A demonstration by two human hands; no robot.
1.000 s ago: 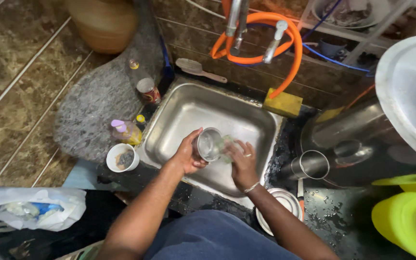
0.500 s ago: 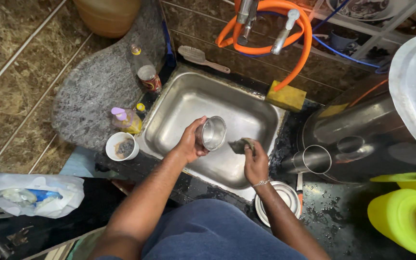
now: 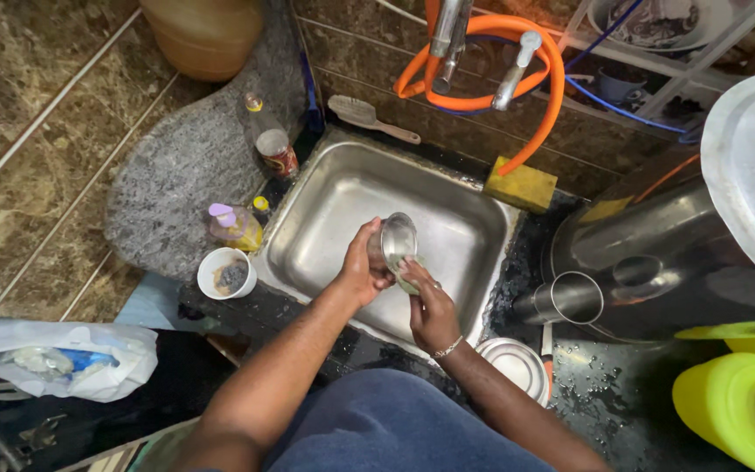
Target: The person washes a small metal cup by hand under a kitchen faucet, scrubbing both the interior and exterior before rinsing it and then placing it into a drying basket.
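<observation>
1. Steel cup (image 3: pixel 398 238) is held over the sink (image 3: pixel 334 201), tilted on its side, mouth turned toward the camera.
2. The left hand (image 3: pixel 362 269) has its fingers closed around the cup wall; the right hand (image 3: pixel 430 306) presses a scrub pad (image 3: pixel 410 278) (greenish, I think, it is mostly hidden) to the lower rim, fingers curled on it.
3. The step looks like scrubbing; the next move would call for turning the cup so the pad reaches the rest.
4. Count: one cup in hand, one steel tumbler (image 3: pixel 561 301) lying on the counter, one steel plate (image 3: pixel 517 365), two taps (image 3: pixel 447 35), one yellow sponge (image 3: pixel 522 185), one brush (image 3: pixel 369 116), one white bowl (image 3: pixel 226 273).
</observation>
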